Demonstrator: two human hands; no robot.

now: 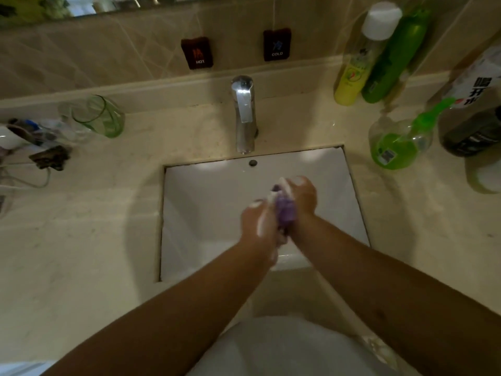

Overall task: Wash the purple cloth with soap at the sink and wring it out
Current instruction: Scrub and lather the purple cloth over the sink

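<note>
Both hands are together over the sink (206,202), clamped on the cloth (284,210) bunched between them. The left hand (259,222) grips its near side, the right hand (303,198) its far side; white suds streak both. The tap (244,112) stands behind the sink, with HOT and COLD labels on the wall above it. On the table (81,240), a green glass (101,115) lies left; 2 bottles (376,58) and a green soap dispenser (398,143) stand right.

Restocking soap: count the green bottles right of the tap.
2: a tall green bottle against the wall, and a clear pump bottle of green liquid nearer the sink. Others may be hidden off-frame.
</note>
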